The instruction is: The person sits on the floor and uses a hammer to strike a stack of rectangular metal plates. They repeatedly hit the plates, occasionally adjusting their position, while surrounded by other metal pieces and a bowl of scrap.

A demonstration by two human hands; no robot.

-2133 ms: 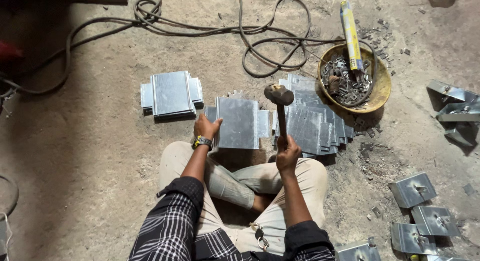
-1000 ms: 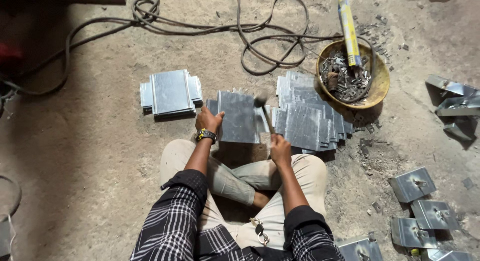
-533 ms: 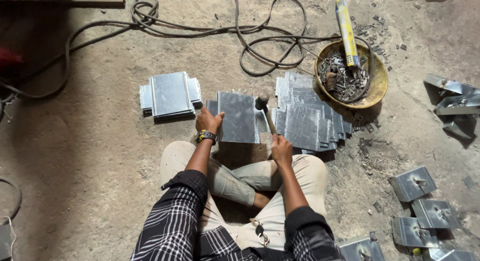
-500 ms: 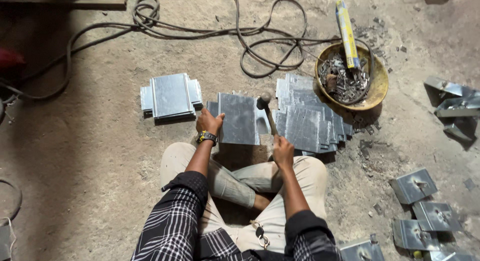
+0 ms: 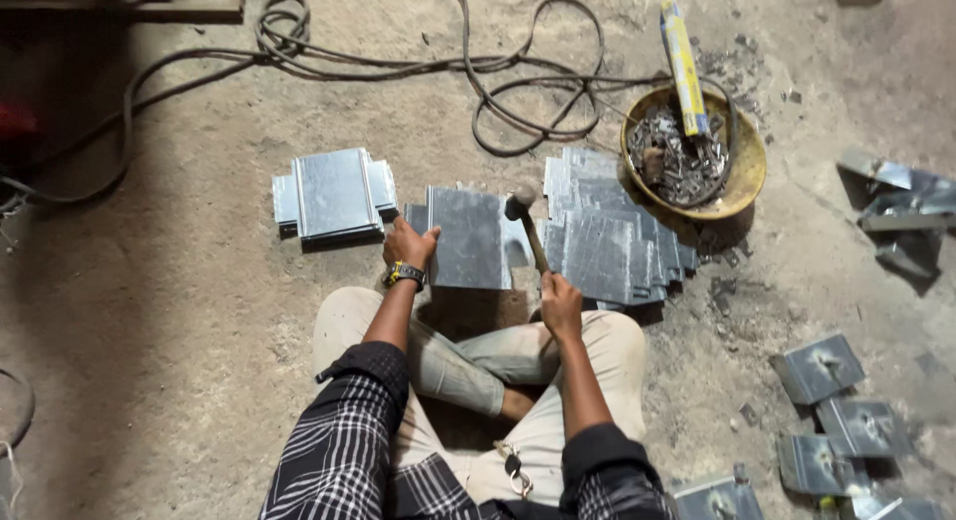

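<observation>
Here the person sits cross-legged on the dusty floor, and the work is in the middle, as far as I can judge. The left hand lies flat, fingers spread, on the left edge of a metal sheet that rests on the floor just in front of the knees, near the centre of the frame. The right hand is closed around the wooden handle of a hammer; the grip is pressed tight on the handle, and the hammer head sits at the upper right corner of the sheet, touching it or just above it, I cannot tell which. To the left of this sheet, one sheet with folded edges lies apart, and it looks finished. To the right, a stack of flat sheets spreads like a fan, and I judge these are still waiting, so more is left than done. Behind the stack, in the upper right, a yellow bowl holds small metal scraps and a long yellow box. Black cables curl along the top of the frame. At the right and lower right, some small bent metal pieces lie scattered.
</observation>
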